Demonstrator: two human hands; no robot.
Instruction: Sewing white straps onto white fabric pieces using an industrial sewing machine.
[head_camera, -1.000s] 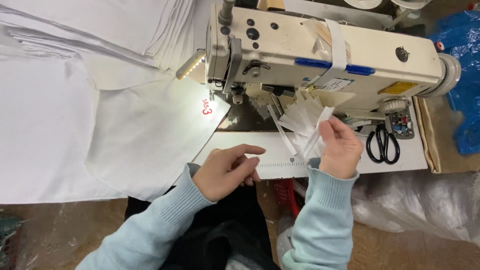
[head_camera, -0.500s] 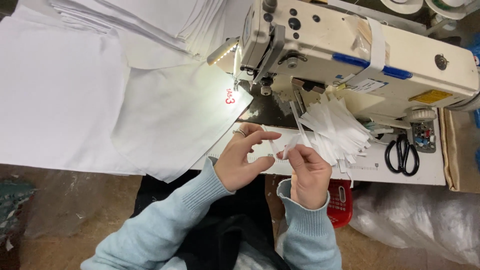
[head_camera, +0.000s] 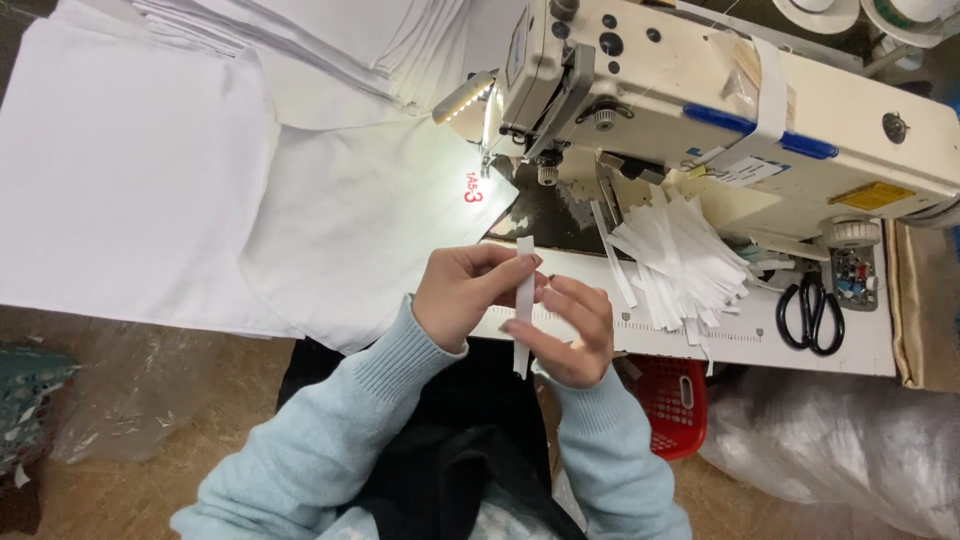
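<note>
My left hand (head_camera: 468, 293) and my right hand (head_camera: 562, 330) hold one narrow white strip (head_camera: 524, 262) upright between them, at the front edge of the sewing table. The left fingers pinch its middle; the right fingers pinch it lower down. Its lower end hangs below the hands. A loose pile of similar white strips (head_camera: 676, 262) lies on the table to the right, under the cream sewing machine (head_camera: 760, 110). White fabric with a small red mark (head_camera: 360, 220) lies under the machine's lit needle area.
Black scissors (head_camera: 810, 312) lie at the right of the table beside a small control box (head_camera: 852, 278). Stacked white fabric (head_camera: 330, 40) sits at the back left. A red basket (head_camera: 672, 398) and clear plastic bags (head_camera: 850, 450) are below the table.
The right hand put down the bunch of strips it held a second ago; they now lie on the table. Both hands came together on a single strip and turned it upright.
</note>
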